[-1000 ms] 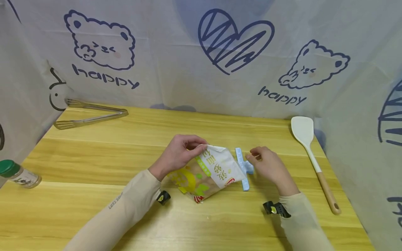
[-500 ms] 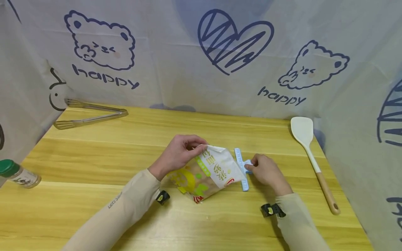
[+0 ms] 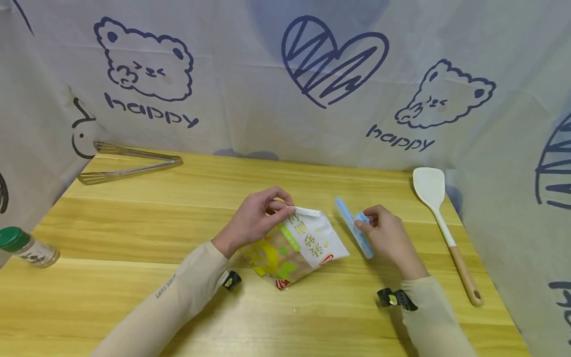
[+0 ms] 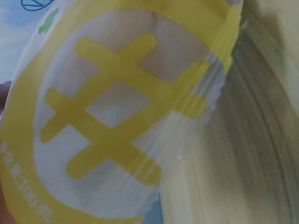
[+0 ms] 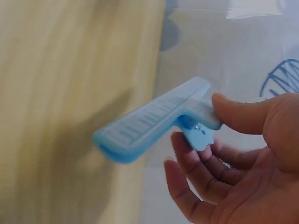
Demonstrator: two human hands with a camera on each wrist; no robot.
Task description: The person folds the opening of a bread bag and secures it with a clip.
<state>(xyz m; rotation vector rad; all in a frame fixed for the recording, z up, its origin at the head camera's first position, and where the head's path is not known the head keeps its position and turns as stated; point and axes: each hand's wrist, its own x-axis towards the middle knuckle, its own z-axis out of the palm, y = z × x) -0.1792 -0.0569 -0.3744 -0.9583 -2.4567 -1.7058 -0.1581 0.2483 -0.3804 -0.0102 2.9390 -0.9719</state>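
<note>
My left hand (image 3: pixel 260 218) pinches the folded top edge of a food bag (image 3: pixel 308 243), white and tan with yellow and green print. In the left wrist view the bag's clear window with a yellow lattice (image 4: pixel 112 140) fills most of the picture. To the right of the bag, my right hand (image 3: pixel 388 238) holds a light-blue bag clip (image 3: pixel 352 225) by its handle, thumb on one side and fingers on the other. The right wrist view shows the long clip bar (image 5: pixel 154 119) raised over the table, its two jaws together.
Metal tongs (image 3: pixel 134 163) lie at the back left. A green-capped seasoning jar (image 3: pixel 33 248) lies on its side at the left edge. On the right is a white spatula (image 3: pixel 439 208) with a wooden handle. A printed cloth (image 3: pixel 250 119) closes off the back.
My right hand has taken hold of the blue clip's handle and lifted it, turning it slightly, away from the bag's corner. The left hand stays at the bag's edge.
</note>
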